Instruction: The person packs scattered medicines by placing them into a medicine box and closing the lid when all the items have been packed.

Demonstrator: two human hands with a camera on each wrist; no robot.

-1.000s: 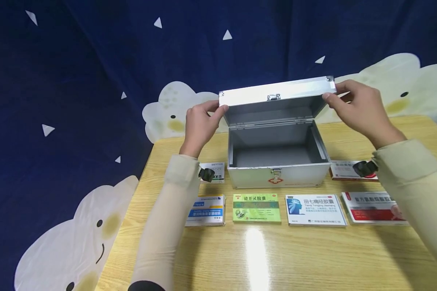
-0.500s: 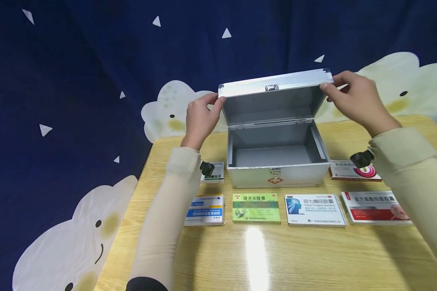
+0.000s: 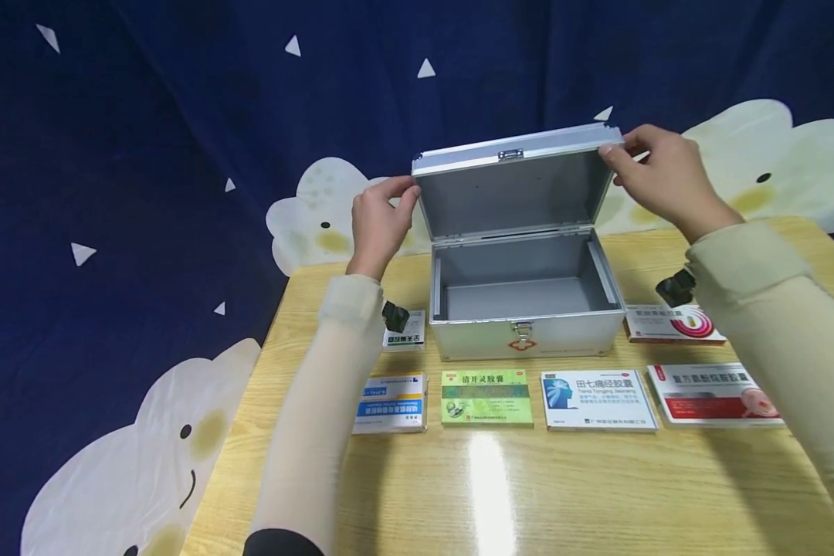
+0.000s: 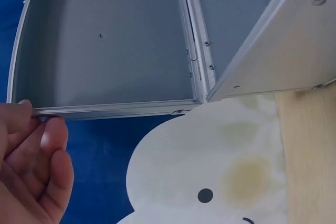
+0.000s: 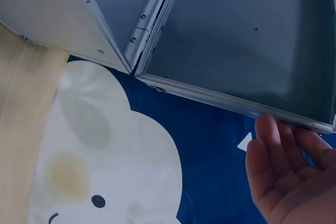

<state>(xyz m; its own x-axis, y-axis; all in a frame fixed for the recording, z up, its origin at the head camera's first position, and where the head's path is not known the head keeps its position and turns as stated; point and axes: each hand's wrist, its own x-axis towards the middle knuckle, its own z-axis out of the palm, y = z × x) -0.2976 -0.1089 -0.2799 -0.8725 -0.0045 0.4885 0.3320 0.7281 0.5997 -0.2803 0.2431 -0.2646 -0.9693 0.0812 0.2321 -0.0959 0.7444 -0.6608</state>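
A silver metal first-aid box with a red cross on its front stands on the table, its grey inside bare. Its hinged lid is raised and leans back. My left hand pinches the lid's left front corner; in the left wrist view the thumb lies at the lid's rim and curled fingers sit below it. At the opposite corner my right hand holds the lid, thumb at the front and fingers round the side. The right wrist view shows those fingers against the lid's side edge.
In front of the box lie a blue-and-white medicine box, a green one, a white one and a red-and-white one. Another sits left, another right. A dark blue curtain hangs behind the table.
Both hands have lifted the lid further up and back, so more of its underside and the box's inside shows. The medicine boxes have stayed in place.
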